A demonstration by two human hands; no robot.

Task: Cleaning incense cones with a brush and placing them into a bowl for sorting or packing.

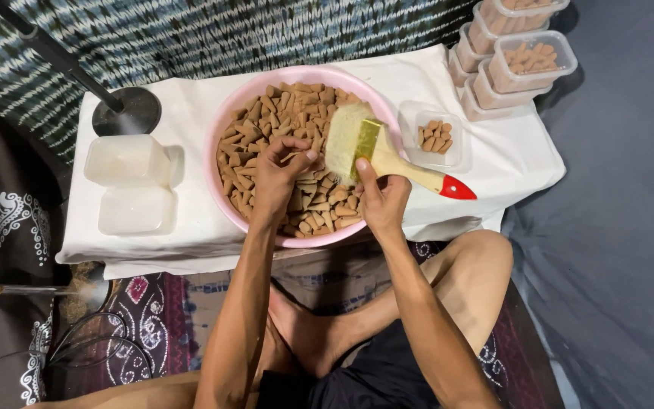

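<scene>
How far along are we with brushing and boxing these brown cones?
Done: four lidded tubs of cones are stacked at the table's far right. In hand: the left hand pinches a cone over the pink basin, the right hand holds the brush, and an open tub holds only a few cones. Left: the basin is mostly full, and empty containers wait on the left.

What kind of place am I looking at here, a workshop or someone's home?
Probably a home floor workspace for hand-packing, not a factory. The person sits cross-legged on patterned cloths at a low table draped in white. A pink basin holds brown cones, and filled clear tubs are stacked at the corner.
</scene>
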